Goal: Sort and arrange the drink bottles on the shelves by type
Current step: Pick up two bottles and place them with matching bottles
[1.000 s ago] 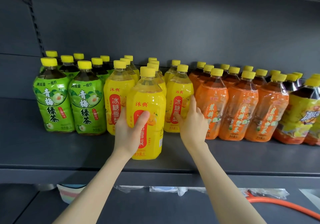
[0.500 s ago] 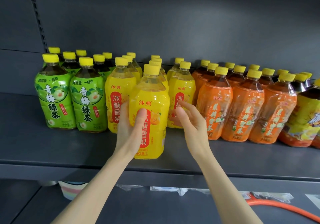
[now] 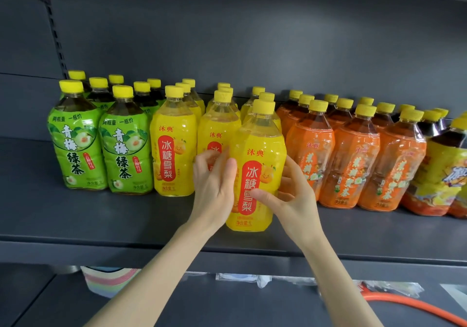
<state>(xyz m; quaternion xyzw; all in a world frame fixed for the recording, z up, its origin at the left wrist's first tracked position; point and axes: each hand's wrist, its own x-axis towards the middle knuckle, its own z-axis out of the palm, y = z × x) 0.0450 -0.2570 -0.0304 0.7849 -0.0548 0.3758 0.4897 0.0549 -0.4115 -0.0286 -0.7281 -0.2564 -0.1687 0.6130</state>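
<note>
The front yellow bottle stands upright at the centre of the frame, forward of all the other bottles and close to the front edge of the grey shelf. It has a yellow cap and a red label panel. It sits between the person's two hands, which hold it from either side.

The left hand comes up from the lower left. Its thumb lies on the bottle's left front, and its bent fingers reach round the left side, in front of the neighbouring yellow bottle. The right hand comes up from the lower right. Its thumb presses the lower part of the red label, and its fingers curl round the bottle's right side, just beside the nearest orange bottle.

Behind the held bottle, the rows run across the shelf. The green tea bottles fill the left of the frame, then come the other yellow bottles in the middle. The orange bottles stand right of centre, and a dark bottle with a yellow wrapper is at the right edge.

On the level below, a stack of pastel items shows at the lower left, clear plastic wrapping in the middle, and an orange hose at the lower right.
</note>
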